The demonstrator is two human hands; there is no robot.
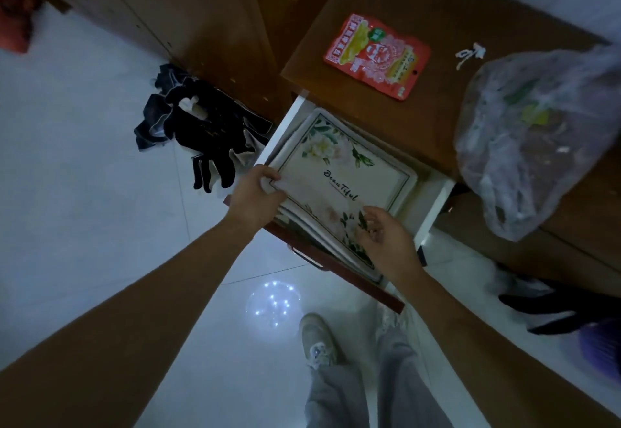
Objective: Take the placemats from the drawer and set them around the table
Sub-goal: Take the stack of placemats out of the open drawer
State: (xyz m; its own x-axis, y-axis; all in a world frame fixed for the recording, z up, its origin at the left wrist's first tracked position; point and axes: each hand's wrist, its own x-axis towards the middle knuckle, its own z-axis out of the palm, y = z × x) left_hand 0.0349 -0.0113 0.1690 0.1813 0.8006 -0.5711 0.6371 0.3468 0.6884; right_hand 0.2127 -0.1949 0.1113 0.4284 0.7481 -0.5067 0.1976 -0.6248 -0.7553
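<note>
Early stage: nothing set out yet, no dining table in view, so the whole placing part is left. Nearest, the person's shoe stands on bare pale floor just in front of the open drawer, with plenty of room to step back. Right hand sits over the near corner of the placemats, fingers loosely curled and slightly spread, touching the floral print, not clearly gripping. Left hand pinches the left corner of the top mat, thumb on top, fingers under the edge. Mats lie stacked inside the drawer, several layers visible, count unclear. Stack fits tight against the white drawer walls; lift looks best straight up and toward the body. Cabinet top overhangs the far end. Beyond: red snack packet and plastic bag on top, bag hanging past the edge near the drawer's right side. Dark cloth on the floor to the left, clear of the path.
</note>
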